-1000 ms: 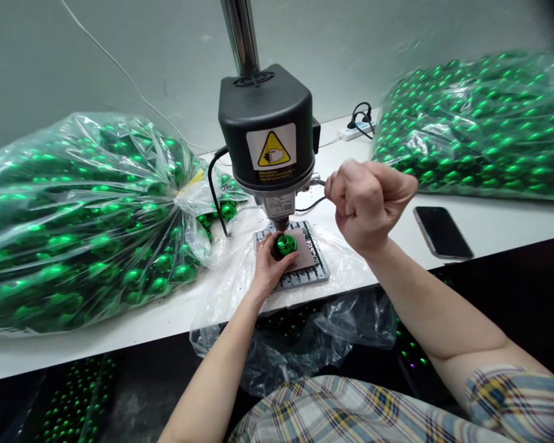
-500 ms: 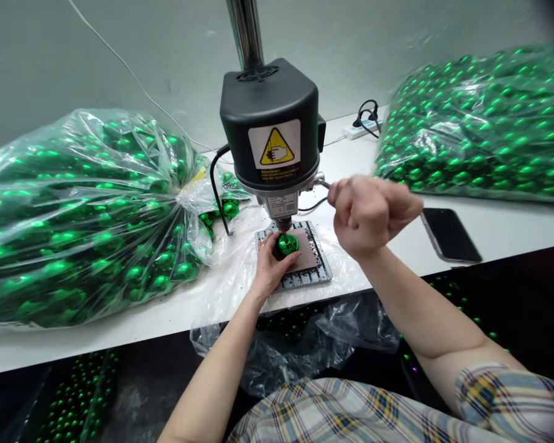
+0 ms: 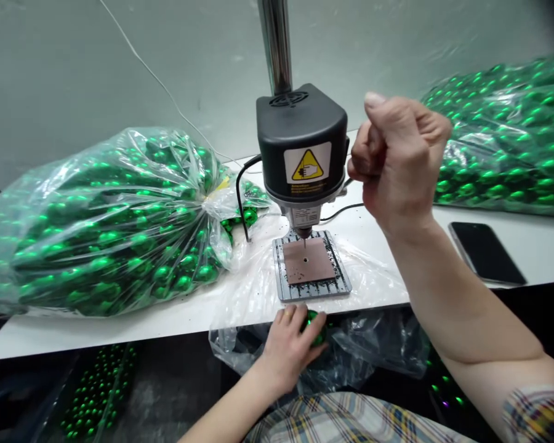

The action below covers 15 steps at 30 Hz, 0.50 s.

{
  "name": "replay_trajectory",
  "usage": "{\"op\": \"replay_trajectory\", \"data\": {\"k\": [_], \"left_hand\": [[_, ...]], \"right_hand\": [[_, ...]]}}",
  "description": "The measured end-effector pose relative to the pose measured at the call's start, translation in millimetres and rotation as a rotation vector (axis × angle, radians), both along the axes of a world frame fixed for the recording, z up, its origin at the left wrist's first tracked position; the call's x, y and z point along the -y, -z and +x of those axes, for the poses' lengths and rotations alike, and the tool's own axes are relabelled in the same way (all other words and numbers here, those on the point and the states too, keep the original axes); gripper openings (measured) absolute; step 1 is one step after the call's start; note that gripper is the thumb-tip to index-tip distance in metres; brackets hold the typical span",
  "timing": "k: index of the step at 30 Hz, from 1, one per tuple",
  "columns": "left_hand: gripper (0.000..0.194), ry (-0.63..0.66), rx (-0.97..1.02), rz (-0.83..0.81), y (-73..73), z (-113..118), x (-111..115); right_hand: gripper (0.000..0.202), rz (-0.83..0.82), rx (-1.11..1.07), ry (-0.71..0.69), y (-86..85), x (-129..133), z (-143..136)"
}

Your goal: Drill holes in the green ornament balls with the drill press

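Note:
My left hand point(image 3: 292, 335) is closed around a shiny green ball point(image 3: 317, 327) just off the table's front edge, above a clear plastic bag point(image 3: 364, 344). Up beside the black bench drill press point(image 3: 302, 141), my right hand point(image 3: 399, 157) is in a fist on the drill press lever point(image 3: 349, 183), of which only a short piece shows. A thin drill bit point(image 3: 305, 242) points down over a brownish square pad point(image 3: 321, 261) with a small hole in it. That pad lies on the slotted metal base point(image 3: 284, 289), which is strewn with dark shavings.
On the left bulges a tied clear bag of green balls point(image 3: 120, 234); another bag of green balls point(image 3: 508, 147) stands at the right back. A phone point(image 3: 487, 252) lies on the white table point(image 3: 383, 231). More green balls point(image 3: 99, 387) show below the table.
My left hand has brought the green ball off the pad, toward me, to the table's front edge. My right hand has risen with the lever, and the drill bit is now clear of the ball.

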<state>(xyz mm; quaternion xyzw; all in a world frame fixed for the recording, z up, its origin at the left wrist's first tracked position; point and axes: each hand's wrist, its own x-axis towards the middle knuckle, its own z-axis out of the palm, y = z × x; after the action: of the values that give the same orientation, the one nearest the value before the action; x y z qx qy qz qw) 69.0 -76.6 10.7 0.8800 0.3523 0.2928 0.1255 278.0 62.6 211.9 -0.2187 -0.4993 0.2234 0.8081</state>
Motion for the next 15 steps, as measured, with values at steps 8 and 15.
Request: {"op": "replay_trajectory", "data": {"k": [8, 15], "left_hand": [[0.027, -0.596, 0.356, -0.012, -36.4, -70.1, -123.2], [0.033, -0.483, 0.168, -0.301, -45.4, -61.5, -270.8]], "right_hand": [[0.054, -0.046, -0.038, 0.005, -1.1, 4.3, -2.0], [0.049, -0.014, -0.052, -0.016, -0.1, 2.7, -2.5]]}}
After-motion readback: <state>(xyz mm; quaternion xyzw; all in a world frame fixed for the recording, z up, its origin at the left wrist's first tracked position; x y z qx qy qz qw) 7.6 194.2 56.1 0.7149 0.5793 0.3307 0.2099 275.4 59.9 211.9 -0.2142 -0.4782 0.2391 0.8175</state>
